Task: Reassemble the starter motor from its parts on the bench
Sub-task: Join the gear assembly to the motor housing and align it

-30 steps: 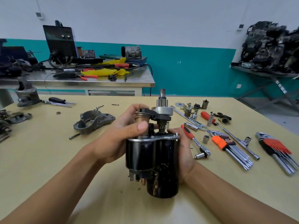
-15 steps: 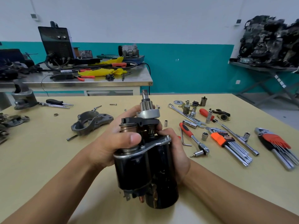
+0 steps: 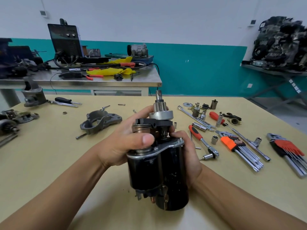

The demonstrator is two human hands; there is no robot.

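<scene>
Over bench (image 3: 49, 163) centre, motor (image 3: 157, 171) near upright: left hand (image 3: 123, 143) grips its top, right hand (image 3: 191, 156) wraps the body. Fork (image 3: 154, 122) and pinion (image 3: 160, 112) on. Housing (image 3: 99, 122) not fitted yet, lying at 10 o'clock.

Black starter motor (image 3: 157, 171) upright — pinion (image 3: 160, 107) up.
</scene>
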